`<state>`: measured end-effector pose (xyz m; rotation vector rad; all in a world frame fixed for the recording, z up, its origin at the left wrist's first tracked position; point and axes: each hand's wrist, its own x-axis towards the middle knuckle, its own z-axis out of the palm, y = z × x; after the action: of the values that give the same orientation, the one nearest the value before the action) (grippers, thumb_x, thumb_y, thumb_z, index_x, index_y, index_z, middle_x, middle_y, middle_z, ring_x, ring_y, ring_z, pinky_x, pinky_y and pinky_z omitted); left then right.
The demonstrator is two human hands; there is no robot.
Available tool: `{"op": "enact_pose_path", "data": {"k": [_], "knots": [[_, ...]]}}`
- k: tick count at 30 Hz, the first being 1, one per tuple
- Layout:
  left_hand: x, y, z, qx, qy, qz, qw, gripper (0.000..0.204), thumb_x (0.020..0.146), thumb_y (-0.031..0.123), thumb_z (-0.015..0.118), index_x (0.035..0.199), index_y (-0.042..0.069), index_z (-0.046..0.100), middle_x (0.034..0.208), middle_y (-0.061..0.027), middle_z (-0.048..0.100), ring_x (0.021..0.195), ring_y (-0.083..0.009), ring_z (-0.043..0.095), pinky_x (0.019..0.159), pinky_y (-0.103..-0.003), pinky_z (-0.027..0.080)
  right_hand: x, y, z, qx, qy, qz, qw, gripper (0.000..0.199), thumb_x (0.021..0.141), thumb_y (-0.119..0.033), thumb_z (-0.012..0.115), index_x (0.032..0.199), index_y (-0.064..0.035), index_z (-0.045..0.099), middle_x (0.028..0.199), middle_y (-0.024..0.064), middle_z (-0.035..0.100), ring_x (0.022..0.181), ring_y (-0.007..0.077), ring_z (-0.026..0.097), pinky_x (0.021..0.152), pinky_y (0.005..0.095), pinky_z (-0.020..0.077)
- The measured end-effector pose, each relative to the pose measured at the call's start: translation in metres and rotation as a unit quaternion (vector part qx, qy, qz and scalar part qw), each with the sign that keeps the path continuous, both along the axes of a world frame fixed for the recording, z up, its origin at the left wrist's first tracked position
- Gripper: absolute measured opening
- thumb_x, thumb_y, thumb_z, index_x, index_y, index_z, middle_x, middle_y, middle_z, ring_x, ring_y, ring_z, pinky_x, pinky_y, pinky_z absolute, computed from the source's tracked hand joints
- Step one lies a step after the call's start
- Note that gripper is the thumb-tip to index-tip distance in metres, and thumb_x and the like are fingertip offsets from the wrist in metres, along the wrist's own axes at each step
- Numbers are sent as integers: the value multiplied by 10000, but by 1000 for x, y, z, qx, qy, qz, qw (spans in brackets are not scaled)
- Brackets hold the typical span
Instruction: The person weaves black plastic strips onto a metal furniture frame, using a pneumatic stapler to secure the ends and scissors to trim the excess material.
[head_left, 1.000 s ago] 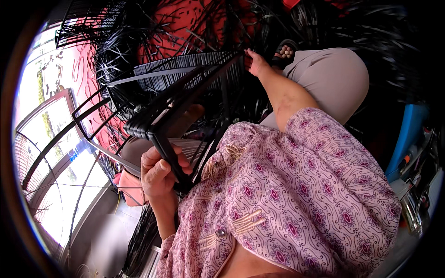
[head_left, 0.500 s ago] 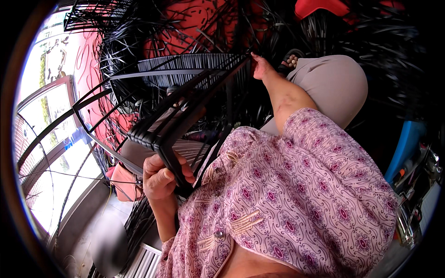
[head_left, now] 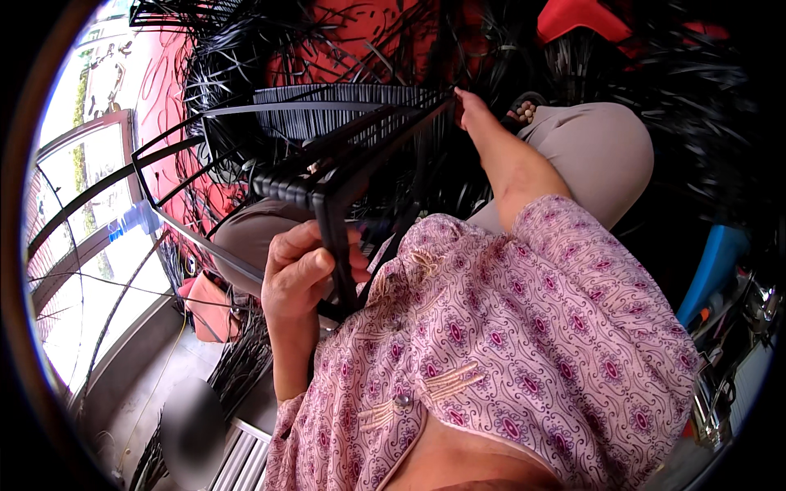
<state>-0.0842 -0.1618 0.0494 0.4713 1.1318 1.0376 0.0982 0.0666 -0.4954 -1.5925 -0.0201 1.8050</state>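
Across my lap lies a black frame (head_left: 332, 233) with several dark strips wrapped round its near bar and running away from me. My left hand (head_left: 296, 266) is closed round the frame's near corner, thumb on the close side and fingertips showing past the bar. Farther off, my right hand (head_left: 467, 109) is at the far end of the frame, its fingers closed against the edge and partly hidden by it. A panel of closely wound dark strips (head_left: 315, 110) spans the frame's far side. From its left side, long flat black strips (head_left: 176, 222) stretch out toward the window.
Tangled black strips (head_left: 217, 90) heap over a red surface (head_left: 360, 41) ahead. A pink bag (head_left: 211, 307) sits at the left by a glass door (head_left: 90, 204). At the right are a blue curved object (head_left: 712, 270) and metal items. A slatted metal piece (head_left: 244, 458) stands lower left.
My left hand and the frame's near corner have moved a little to the right, and the frame has turned slightly. My right hand keeps its place at the far end.
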Motion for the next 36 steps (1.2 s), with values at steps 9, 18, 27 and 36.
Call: {"op": "enact_pose_path", "data": {"k": [9,18,27,36], "knots": [[31,67,-30,-25,-37,-42,998,312,938,197,603,1142,-39,597,924,-121,677,825,-227,677,777,-350,553,-14,-9,42,162,-399,282,857,623,839,-564,558,835,44,694,865,270,668,891,401,648,814,467,472],[57,107,-70,13,-12,-19,1000,240,946,168,583,1084,-25,615,911,-128,682,790,-227,680,714,-351,566,-13,63,148,189,-343,109,914,492,846,-420,582,983,43,681,1000,211,670,970,315,631,833,410,472],[60,140,-80,41,15,-76,996,264,942,204,581,1092,-10,616,919,-111,686,789,-209,681,706,-327,559,48,32,377,311,-46,-12,949,300,868,-230,661,1130,-88,624,928,-37,618,807,73,573,655,232,484],[60,164,-85,23,13,-82,996,264,947,246,578,1035,3,630,874,-104,680,746,-218,667,694,-377,564,60,-43,387,346,-40,139,927,333,867,-221,665,1132,-31,603,840,-25,602,738,65,552,638,222,449]]}}
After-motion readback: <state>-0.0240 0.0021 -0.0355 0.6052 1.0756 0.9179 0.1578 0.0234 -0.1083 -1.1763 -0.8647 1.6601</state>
